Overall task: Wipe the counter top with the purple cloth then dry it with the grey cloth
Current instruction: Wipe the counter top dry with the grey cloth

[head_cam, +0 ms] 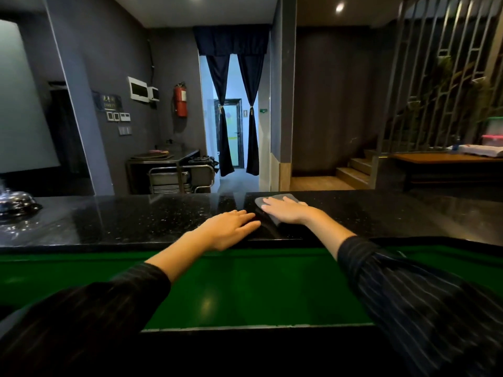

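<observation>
A black speckled counter top [136,219] runs across the view in front of me. My right hand [285,210] lies flat, fingers spread, pressing down on the grey cloth [275,198] near the counter's far edge, right of the middle. My left hand [231,228] rests flat on the bare counter just left of the cloth, fingers together and pointing towards it. I see no purple cloth in this view.
A shiny metal domed object [16,204] stands on the counter at the far left. A green surface [245,289] lies below the counter's near edge. Beyond the counter are a metal trolley [179,178], a curtained doorway and stairs at the right.
</observation>
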